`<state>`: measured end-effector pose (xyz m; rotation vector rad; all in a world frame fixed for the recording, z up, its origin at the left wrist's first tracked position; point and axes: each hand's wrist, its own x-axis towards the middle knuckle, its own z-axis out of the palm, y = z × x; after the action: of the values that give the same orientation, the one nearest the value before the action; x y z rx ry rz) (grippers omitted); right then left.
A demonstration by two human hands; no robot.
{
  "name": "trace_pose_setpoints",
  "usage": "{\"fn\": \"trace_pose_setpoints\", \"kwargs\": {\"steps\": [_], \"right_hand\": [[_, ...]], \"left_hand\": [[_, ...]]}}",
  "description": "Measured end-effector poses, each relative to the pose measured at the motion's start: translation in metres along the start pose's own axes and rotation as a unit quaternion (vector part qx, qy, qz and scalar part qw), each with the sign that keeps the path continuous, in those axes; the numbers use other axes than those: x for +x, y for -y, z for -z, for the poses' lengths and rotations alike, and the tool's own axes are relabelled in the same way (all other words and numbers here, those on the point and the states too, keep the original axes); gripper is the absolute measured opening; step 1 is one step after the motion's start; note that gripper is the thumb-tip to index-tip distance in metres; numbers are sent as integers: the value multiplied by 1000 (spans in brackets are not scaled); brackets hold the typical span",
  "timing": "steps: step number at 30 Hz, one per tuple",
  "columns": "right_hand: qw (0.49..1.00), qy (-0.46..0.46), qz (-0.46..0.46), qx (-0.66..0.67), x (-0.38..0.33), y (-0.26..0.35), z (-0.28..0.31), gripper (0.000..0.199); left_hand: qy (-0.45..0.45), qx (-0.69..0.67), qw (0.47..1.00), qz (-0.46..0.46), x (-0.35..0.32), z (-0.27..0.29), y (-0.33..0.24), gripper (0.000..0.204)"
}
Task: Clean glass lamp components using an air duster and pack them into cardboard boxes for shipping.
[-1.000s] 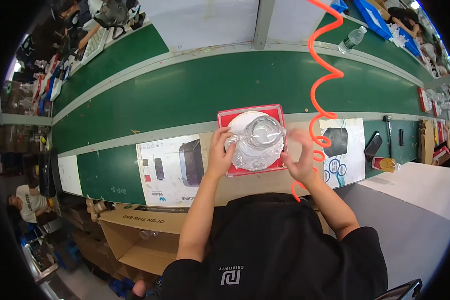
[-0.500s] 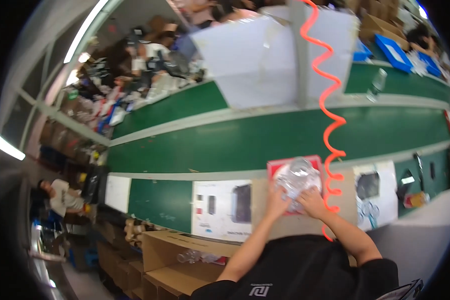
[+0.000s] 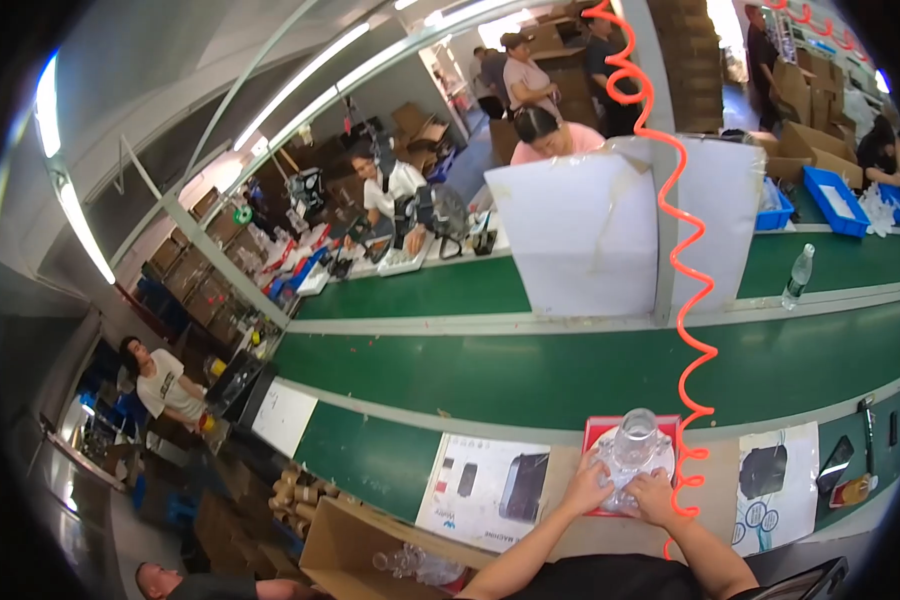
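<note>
A clear, see-through vessel with a round upper part (image 3: 637, 432) stands on a white, roundish piece inside a red tray or box (image 3: 597, 430) on the bench before me. My left hand (image 3: 586, 486) grips the lower part of the vessel from the left, fingers curled against it. From the right, my right hand (image 3: 654, 494) closes on the same lower part. The exact shape beneath my fingers is hidden. Just right of the tray hangs a coiled orange hose (image 3: 698, 376), passing close to my right hand.
Printed sheets (image 3: 484, 490) lie left of the tray, another (image 3: 776, 485) right. A green conveyor belt (image 3: 450, 375) runs beyond, a water bottle (image 3: 798, 277) past it. An open cardboard box (image 3: 355, 535) holds clear vessels. White boards (image 3: 580, 240) stand ahead; people work behind them.
My view has tilted up, so the bench sits lower in the picture and more of the room shows. Both hands stay on the clear vessel.
</note>
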<state>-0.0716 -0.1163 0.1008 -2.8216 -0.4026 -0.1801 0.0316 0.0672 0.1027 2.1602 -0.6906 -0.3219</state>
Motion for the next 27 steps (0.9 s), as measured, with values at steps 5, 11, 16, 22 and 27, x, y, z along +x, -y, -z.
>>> {"fn": "trace_pose_setpoints", "kwargs": {"steps": [5,11,16,22,27], "right_hand": [[973,-212,-68,54,-8,6,37,57],[965,-166,-175,105,-27,-18,-13,54],[963,-135,-183,144,-22,-32,-18,50],[964,-31,-218,146,-21,-24,-1,54],[991,-97,-85,-45,-56,40,23,57]], "left_hand": [[-53,10,998,-38,-7,-7,10,31],[-67,17,997,-29,-4,-8,2,34],[-46,16,998,-41,0,-6,15,33],[-51,24,998,-27,-3,-8,12,30],[-59,39,997,-17,-6,-10,10,28]]}}
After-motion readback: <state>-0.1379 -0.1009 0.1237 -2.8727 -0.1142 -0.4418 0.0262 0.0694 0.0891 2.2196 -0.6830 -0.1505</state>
